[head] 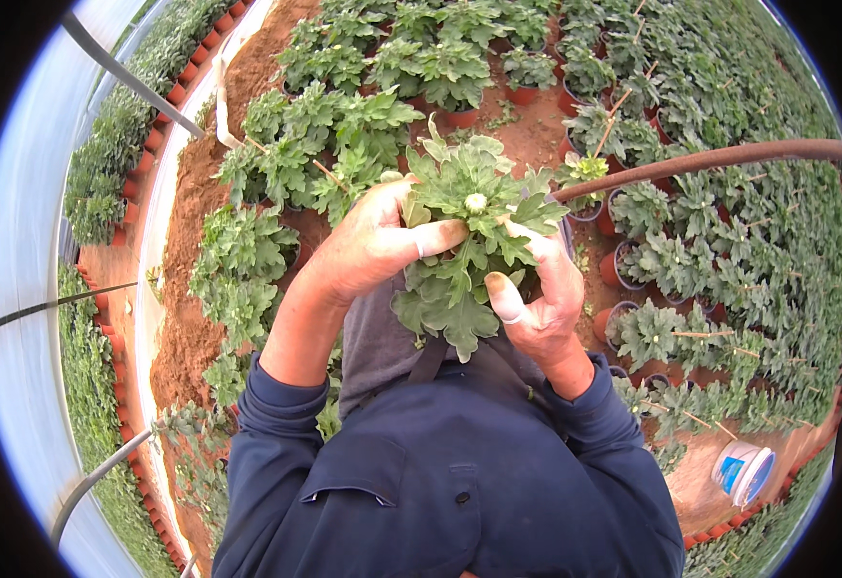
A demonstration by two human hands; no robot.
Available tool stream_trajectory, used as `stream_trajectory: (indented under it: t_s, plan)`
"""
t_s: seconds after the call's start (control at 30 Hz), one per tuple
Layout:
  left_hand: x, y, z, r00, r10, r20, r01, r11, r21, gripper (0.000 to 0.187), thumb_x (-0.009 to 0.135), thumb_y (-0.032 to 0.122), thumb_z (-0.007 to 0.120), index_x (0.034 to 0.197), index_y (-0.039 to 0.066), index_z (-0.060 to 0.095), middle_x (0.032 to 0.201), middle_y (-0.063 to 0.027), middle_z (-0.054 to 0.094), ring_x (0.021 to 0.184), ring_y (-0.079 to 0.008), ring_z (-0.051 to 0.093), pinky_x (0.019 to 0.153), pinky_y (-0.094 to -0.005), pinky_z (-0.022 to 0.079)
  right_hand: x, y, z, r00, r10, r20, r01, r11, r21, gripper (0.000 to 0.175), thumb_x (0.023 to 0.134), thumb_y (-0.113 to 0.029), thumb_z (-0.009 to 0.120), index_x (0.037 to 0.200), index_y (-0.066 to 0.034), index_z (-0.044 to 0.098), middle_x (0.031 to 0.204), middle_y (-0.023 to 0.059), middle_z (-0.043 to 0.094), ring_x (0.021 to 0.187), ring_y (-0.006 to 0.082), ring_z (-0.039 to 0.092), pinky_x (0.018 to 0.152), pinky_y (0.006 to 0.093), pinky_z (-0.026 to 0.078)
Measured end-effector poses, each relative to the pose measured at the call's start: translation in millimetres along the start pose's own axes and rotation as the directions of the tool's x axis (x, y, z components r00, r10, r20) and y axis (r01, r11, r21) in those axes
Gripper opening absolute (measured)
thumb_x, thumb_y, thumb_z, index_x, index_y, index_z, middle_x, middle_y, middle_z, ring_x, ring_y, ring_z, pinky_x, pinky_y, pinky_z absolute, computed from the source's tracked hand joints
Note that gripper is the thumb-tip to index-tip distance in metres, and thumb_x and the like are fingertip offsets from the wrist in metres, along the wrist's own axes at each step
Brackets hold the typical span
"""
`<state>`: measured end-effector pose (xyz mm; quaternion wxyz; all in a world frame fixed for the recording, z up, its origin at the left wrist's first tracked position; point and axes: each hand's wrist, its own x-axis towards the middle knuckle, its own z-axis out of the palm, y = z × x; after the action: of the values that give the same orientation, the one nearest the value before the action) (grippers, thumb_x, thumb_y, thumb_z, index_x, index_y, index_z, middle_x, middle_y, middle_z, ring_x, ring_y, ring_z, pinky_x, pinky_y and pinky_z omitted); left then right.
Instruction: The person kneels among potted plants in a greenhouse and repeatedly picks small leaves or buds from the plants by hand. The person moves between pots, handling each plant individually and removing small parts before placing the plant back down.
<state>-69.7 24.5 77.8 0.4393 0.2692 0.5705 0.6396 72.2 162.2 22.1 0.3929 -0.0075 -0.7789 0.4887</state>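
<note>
A leafy chrysanthemum plant (pixel 457 289) stands close in front of my body, with one pale bud (pixel 475 202) at its top. My left hand (pixel 385 238) grips it from the left, thumb laid across the leaves just below the bud and fingers partly behind the foliage. On the other side is my right hand (pixel 547 289), its fingertips among the leaves right of the bud. That thumb stands apart from the index finger; leaves hide the other fingers, so a hold there cannot be made out. Both thumbs carry a white band and have brown-stained tips. The plant's lower stem is hidden.
Potted plants (pixel 457 72) crowd the ground ahead and on both sides, several with thin sticks. A brown hose or pipe (pixel 703 166) arches in from the right. Grey greenhouse tubes (pixel 132 79) and plastic sheeting (pixel 23 238) line the left. A white bucket (pixel 742 469) lies lower right.
</note>
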Motion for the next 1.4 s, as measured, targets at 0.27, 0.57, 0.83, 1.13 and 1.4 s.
stream_trajectory:
  t_s: [0.27,0.57,0.83,1.13,1.4]
  plan:
    - [3.2,-14.3,2.8,0.997,0.013,-0.082,-0.013,1.0,0.004,0.046,0.082,0.013,0.065,0.125,-0.001,0.056,0.119,-0.0063,0.063,0.108,-0.015,0.059,0.097,-0.0317,0.045,-4.8,12.4,1.4,0.976,-0.215,0.041,0.218,0.962,-0.165,0.035,0.077,-0.019,0.077,0.106,-0.0041,0.066,0.112,0.0178,0.065,0.106,0.0392,0.059,0.094,0.046,0.046]
    - [2.3,-17.8,17.7,0.996,0.089,-0.017,-0.091,0.974,-0.21,0.027,0.099,0.022,0.059,0.116,0.001,0.062,0.107,0.0005,0.065,0.094,-0.0062,0.058,0.082,-0.0239,0.048,8.9,4.6,-25.4,0.945,-0.317,0.079,0.325,0.89,-0.318,0.058,0.089,-0.054,0.063,0.119,-0.0044,0.062,0.13,0.0242,0.051,0.119,0.0393,0.051,0.101,0.0492,0.043]
    - [-19.9,-24.0,17.2,1.0,0.018,0.015,-0.016,0.992,-0.127,0.023,0.096,0.021,0.062,0.108,0.001,0.064,0.097,0.0021,0.064,0.084,-0.004,0.055,0.073,-0.0228,0.046,2.0,1.1,-27.6,0.967,-0.22,0.128,0.246,0.939,-0.242,0.054,0.093,-0.055,0.055,0.103,-0.0024,0.063,0.12,0.0229,0.059,0.115,0.0416,0.054,0.098,0.0508,0.043]
    - [-46.5,-30.5,15.9,0.999,0.032,0.027,-0.03,0.998,-0.064,0.021,0.09,0.016,0.069,0.105,0.003,0.062,0.096,0.0021,0.063,0.087,-0.0067,0.055,0.078,-0.0255,0.046,-7.6,3.0,-23.2,0.969,-0.215,0.124,0.206,0.975,0.082,0.05,0.088,-0.055,0.062,0.094,-0.0056,0.063,0.12,0.0227,0.061,0.114,0.0424,0.056,0.096,0.0508,0.044]
    - [-64.3,-45.4,6.2,0.983,0.169,-0.076,-0.153,0.972,0.176,0.026,0.091,0.016,0.067,0.112,0.002,0.061,0.1,-0.0038,0.064,0.093,-0.0118,0.058,0.087,-0.0287,0.046,-11.8,26.3,-29.7,0.996,0.068,-0.059,-0.063,0.994,0.086,0.04,0.099,-0.039,0.053,0.107,-0.001,0.064,0.117,0.0193,0.063,0.114,0.0311,0.059,0.099,0.0429,0.045]
